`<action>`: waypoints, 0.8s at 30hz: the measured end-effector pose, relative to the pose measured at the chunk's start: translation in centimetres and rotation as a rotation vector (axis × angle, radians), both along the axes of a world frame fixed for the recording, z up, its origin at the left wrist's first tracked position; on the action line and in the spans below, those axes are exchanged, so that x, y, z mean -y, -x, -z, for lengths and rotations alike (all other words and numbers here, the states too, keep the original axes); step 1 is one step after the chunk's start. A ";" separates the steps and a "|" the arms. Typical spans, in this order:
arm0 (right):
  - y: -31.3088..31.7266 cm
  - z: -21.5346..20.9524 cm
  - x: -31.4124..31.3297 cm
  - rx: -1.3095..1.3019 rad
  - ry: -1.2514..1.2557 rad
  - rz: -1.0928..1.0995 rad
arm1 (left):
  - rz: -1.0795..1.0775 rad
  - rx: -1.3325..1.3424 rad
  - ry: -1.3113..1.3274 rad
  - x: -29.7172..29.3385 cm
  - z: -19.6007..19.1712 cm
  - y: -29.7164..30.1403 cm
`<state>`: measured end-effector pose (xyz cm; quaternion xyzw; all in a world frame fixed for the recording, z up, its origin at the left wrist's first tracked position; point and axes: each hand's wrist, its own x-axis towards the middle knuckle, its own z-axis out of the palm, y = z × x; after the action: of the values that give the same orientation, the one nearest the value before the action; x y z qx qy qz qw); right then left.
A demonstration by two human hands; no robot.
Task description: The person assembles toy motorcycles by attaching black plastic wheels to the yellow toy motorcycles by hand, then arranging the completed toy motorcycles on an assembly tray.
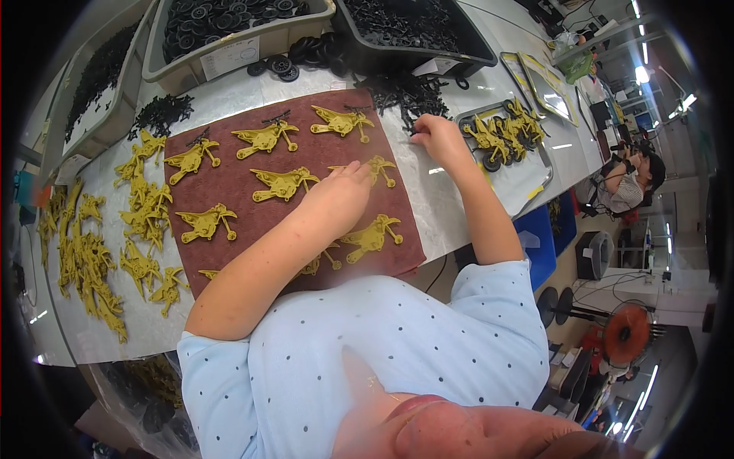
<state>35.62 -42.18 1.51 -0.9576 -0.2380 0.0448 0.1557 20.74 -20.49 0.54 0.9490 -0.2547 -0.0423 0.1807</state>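
Observation:
My left hand [344, 195] lies over a yellow plastic toy-like part [380, 171] on a maroon cloth [229, 138], its fingers stretched out and touching that part. To the right of the cloth, my right hand [437, 139] is pinched at the tabletop on what looks like a small black plastic part [414, 131], mostly hidden by the fingers. A heap of thin black plastic parts [405, 96] lies just beyond it. More yellow parts sit in rows on the cloth; those in the far row, such as one yellow part [264, 140], carry a black piece on top.
Many loose yellow parts [84, 260] are heaped at the left. At the back stand a grey bin of black wheels [252, 57] and a black bin [482, 50] of small black parts. To the right, a tray [539, 180] holds yellow pieces with black wheels. A person [627, 183] sits farther right.

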 end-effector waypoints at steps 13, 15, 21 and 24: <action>0.7 -0.8 -1.0 -0.200 -0.334 -0.117 | -0.079 0.215 -0.038 1.5 -0.2 0.8; 1.7 -1.8 -2.6 -0.453 -0.358 -0.132 | -0.109 0.258 -0.072 1.8 -0.2 1.0; 1.5 -1.4 -4.5 -0.356 -0.258 -0.292 | -0.041 0.071 -0.095 1.6 -0.3 0.6; 1.0 -0.8 -4.9 -0.313 -0.193 -0.349 | -0.044 0.005 -0.018 1.4 -0.1 0.3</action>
<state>34.58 -37.31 2.30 -0.8642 -0.3759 0.1957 0.2713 20.40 -21.88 0.60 0.9561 -0.2336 -0.0381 0.1725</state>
